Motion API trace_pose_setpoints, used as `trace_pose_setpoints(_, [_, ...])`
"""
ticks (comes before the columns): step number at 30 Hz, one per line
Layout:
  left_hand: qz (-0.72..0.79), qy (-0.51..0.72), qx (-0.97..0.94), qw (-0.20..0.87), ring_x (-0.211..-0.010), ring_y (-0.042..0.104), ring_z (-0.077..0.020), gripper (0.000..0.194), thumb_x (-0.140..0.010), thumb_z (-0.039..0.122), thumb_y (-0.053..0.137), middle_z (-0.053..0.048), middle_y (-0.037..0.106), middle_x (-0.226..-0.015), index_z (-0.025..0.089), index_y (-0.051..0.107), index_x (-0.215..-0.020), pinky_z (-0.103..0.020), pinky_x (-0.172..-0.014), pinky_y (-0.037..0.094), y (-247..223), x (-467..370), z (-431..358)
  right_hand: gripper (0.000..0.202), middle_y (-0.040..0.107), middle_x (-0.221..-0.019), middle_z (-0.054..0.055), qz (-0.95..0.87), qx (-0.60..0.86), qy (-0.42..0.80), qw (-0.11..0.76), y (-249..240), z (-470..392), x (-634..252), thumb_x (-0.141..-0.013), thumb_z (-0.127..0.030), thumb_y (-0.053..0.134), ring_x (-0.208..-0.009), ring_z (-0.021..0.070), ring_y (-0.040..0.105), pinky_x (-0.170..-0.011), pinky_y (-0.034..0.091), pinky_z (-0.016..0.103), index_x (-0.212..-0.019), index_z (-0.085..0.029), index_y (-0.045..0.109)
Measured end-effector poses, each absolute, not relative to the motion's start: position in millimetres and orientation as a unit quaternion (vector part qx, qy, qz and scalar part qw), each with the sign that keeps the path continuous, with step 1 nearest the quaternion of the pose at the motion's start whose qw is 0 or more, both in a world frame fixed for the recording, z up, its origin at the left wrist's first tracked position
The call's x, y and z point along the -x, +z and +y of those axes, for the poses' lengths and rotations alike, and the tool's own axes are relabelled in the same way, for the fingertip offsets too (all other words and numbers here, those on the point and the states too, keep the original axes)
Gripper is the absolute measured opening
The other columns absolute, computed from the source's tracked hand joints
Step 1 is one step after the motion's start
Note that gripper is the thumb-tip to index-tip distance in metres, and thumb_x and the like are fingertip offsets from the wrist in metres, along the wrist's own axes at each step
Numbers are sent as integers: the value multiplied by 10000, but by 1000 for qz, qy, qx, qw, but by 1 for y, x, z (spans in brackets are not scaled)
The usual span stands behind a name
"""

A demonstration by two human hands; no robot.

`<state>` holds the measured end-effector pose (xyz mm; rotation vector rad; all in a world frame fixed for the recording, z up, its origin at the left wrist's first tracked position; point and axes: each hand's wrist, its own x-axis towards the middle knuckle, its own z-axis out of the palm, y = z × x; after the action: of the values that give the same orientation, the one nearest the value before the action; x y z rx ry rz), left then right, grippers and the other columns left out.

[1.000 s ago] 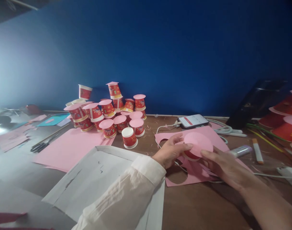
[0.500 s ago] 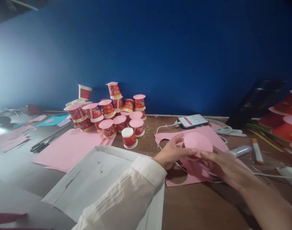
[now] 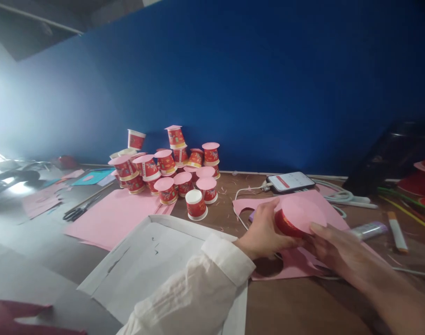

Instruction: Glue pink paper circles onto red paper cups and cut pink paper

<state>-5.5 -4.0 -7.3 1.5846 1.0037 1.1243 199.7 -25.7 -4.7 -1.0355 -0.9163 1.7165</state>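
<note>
A red paper cup (image 3: 288, 226) with a pink paper disc (image 3: 301, 211) on its top is held above a cut pink sheet (image 3: 317, 200). My left hand (image 3: 266, 232) grips the cup's left side, its thumb below the disc. On the right, my right hand (image 3: 333, 242) has its thumb at the disc's edge, its other fingers partly hidden. Several red cups with pink discs stand stacked at the centre left. In front of them is one red cup (image 3: 195, 205) with a bare white top.
A phone (image 3: 291, 181) with a white cable lies behind the pink sheet. Glue stick (image 3: 369, 230) and cutter (image 3: 397, 231) lie right. White paper tray (image 3: 156, 251), pink sheets (image 3: 111, 214) and scissors (image 3: 80, 209) are left. More red cups (image 3: 416, 182) stand far right.
The view has shifted, so the cups and table things appear further right. The held cup is tilted, showing more of its red side, and my left thumb has moved down off the disc.
</note>
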Motion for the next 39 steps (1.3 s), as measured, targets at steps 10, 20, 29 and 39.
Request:
trace_pose_setpoints(10, [385,465,-658,450,-1146,736,-340,526,-671,368,998,-96,805,-1183,209,753,-1108,-504,-1070,577,7,5,-7,494,782,-1438,93,-410,392,699,436,-17,-21,-207,-893,-558,824,-1428,380,671,-1207,560,550,-1322,-320,772])
trace_pose_setpoints(20, [461,547,-557,423,-1245,717,-365,607,-704,349,996,-166,770,-1328,210,720,-1227,-556,-1119,557,43,20,-11,627,585,-1689,72,-376,434,640,511,-27,-14,-208,-912,-685,754,-1521,377,585,-1139,600,593,-1471,-415,667])
trace_pose_setpoints(29, [580,595,-526,183,-1215,740,-326,544,-807,353,896,-150,791,-1307,168,697,-1279,-486,-1095,569,93,154,6,660,581,-1688,89,-354,477,643,483,-34,7,-221,-813,-654,858,-1365,416,702,-800,729,550,-1403,-403,698])
trace_pose_setpoints(39, [786,446,-429,-1,-1292,700,-364,616,-854,459,816,-150,782,-1334,190,633,-1377,-483,-1077,562,82,275,30,510,716,-1536,61,-352,487,623,501,-16,-8,-210,-856,-560,849,-1266,326,756,-754,721,389,-1315,-358,760])
